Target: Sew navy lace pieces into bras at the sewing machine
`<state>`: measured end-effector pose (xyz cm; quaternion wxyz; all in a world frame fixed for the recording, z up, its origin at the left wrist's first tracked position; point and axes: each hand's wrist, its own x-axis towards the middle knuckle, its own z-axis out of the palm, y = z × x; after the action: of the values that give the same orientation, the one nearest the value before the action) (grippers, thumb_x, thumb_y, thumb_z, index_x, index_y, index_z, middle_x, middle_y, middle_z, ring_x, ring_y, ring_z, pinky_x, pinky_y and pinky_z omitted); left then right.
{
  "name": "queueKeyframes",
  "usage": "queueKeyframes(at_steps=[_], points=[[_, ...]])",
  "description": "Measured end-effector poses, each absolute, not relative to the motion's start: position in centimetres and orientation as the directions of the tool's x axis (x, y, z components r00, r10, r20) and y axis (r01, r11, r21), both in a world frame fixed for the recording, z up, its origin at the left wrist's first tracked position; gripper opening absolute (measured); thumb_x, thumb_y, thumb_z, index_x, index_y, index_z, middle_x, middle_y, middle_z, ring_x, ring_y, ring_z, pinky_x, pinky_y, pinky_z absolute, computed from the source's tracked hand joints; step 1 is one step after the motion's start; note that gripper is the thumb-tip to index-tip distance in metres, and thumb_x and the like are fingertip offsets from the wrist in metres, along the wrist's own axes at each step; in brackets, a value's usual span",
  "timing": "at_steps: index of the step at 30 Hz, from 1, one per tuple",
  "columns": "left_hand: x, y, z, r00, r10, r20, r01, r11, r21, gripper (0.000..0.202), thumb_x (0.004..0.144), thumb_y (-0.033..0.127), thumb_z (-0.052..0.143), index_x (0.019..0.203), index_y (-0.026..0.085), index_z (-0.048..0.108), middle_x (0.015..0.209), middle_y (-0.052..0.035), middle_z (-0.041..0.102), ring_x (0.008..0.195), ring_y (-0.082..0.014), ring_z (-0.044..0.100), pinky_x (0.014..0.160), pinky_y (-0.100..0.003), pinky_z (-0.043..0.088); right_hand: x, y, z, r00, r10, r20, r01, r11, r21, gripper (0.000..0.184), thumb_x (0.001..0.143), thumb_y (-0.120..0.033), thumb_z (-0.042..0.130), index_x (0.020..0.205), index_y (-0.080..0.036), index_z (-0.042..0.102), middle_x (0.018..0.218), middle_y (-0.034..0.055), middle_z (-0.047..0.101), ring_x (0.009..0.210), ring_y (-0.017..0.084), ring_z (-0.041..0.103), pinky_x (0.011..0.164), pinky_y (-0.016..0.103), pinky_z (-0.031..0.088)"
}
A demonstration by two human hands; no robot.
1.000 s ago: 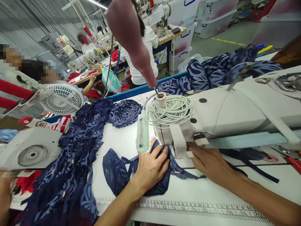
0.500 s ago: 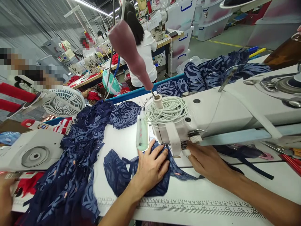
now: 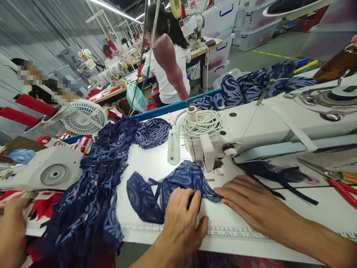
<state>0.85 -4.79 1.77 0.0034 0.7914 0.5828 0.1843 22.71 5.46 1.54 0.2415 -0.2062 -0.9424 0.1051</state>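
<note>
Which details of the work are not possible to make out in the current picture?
Head view:
Navy patterned garment, part under the left hand: hidden by that hand.
Sewing machine, needle: too small to make out.
Ruler strip, numbers: too small to read.
Red-handled tool, full shape: cut off by the right edge.

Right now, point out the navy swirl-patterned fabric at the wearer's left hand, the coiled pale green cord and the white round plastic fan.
Navy swirl-patterned fabric [image 3: 180, 178]: head view, broad middle.
Coiled pale green cord [image 3: 205, 124]: head view, middle loops.
White round plastic fan [image 3: 84, 117]: head view, grille.
</note>
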Motion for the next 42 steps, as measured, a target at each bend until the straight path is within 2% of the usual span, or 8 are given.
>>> queueKeyframes(at_steps=[3,7,10,14,20,24,33,42], points=[[0.3,-5.5,0.4,0.231,0.909,0.346,0.926,-0.315,0.21,0.036,0.088,0.008,0.047,0.122,0.013,0.054,0.11,-0.0136,0.062,0.094,-0.0255,0.058,0.079,-0.042,0.055,22.7,4.7,0.3,-0.811,0.408,0.419,0.354,0.913,-0.203,0.025,0.101,-0.023,0.046,0.119,-0.019,0.062,0.087,0.0043,0.061,0.081,0.02,0.055,0.082,0.038,0.039],[-0.9,-3.4,-0.2,0.224,0.857,0.464,0.888,-0.376,0.264,0.037,0.087,-0.003,0.03,0.11,0.016,0.053,0.095,-0.0092,0.06,0.088,-0.0209,0.056,0.078,-0.036,0.053,21.6,4.6,-0.8,-0.798,0.384,0.465,0.346,0.923,-0.17,0.021,0.1,-0.025,0.049,0.111,-0.018,0.065,0.101,0.0074,0.065,0.095,0.022,0.057,0.091,0.04,0.039],[-1.0,-1.6,0.5,0.142,0.871,0.471,0.9,-0.312,0.304,0.028,0.094,0.005,0.033,0.112,0.016,0.051,0.086,-0.0057,0.057,0.08,-0.0191,0.054,0.071,-0.032,0.05,21.0,4.6,-0.8,-0.786,0.358,0.504,0.296,0.934,-0.202,0.02,0.1,-0.026,0.049,0.108,-0.016,0.065,0.11,0.0077,0.066,0.104,0.022,0.058,0.099,0.04,0.038],[-0.4,-0.6,1.2,0.262,0.853,0.451,0.926,-0.354,0.132,0.016,0.092,0.017,0.052,0.105,0.02,0.06,0.077,-0.0025,0.057,0.073,-0.0185,0.052,0.069,-0.032,0.045,20.7,4.4,-0.6,-0.779,0.381,0.498,0.292,0.923,-0.249,0.021,0.101,-0.026,0.047,0.109,-0.018,0.065,0.102,0.0037,0.067,0.096,0.019,0.059,0.1,0.04,0.036],[-0.1,-0.5,0.9,0.427,0.782,0.455,0.866,-0.498,0.042,0.025,0.093,0.008,0.045,0.098,0.02,0.067,0.088,-0.0023,0.065,0.088,-0.0157,0.06,0.114,-0.048,0.03,20.9,4.4,-0.9,-0.754,0.392,0.526,0.274,0.917,-0.291,0.021,0.102,-0.022,0.044,0.104,-0.018,0.065,0.097,0.0015,0.066,0.092,0.017,0.057,0.1,0.04,0.033],[0.0,-0.5,1.0,0.411,0.799,0.44,0.876,-0.48,0.053,0.03,0.095,0.008,0.043,0.107,0.019,0.067,0.075,0.0015,0.06,0.072,-0.013,0.056,0.117,-0.055,0.023,21.0,4.3,-1.1,-0.761,0.391,0.518,0.271,0.917,-0.294,0.02,0.101,-0.02,0.045,0.102,-0.017,0.065,0.095,0.0021,0.066,0.092,0.018,0.058,0.1,0.042,0.032],[0.5,-1.4,0.1,0.4,0.834,0.381,0.851,-0.492,0.185,0.029,0.096,0.014,0.049,0.121,0.017,0.063,0.108,-0.0067,0.069,0.11,-0.0197,0.059,0.117,-0.052,0.025,21.0,4.5,-0.9,-0.749,0.417,0.515,0.295,0.906,-0.304,0.022,0.1,-0.017,0.045,0.105,-0.02,0.066,0.095,0.0006,0.068,0.09,0.017,0.06,0.103,0.042,0.031],[-1.1,0.9,-0.5,0.429,0.835,0.345,0.851,-0.501,0.154,0.034,0.095,0.012,0.048,0.126,0.017,0.06,0.11,-0.0095,0.069,0.112,-0.0216,0.06,0.091,-0.039,0.047,20.9,5.1,-1.3,-0.712,0.448,0.541,0.374,0.893,-0.249,0.028,0.104,-0.026,0.04,0.114,-0.02,0.066,0.104,0.0031,0.071,0.094,0.019,0.063,0.103,0.043,0.033]])
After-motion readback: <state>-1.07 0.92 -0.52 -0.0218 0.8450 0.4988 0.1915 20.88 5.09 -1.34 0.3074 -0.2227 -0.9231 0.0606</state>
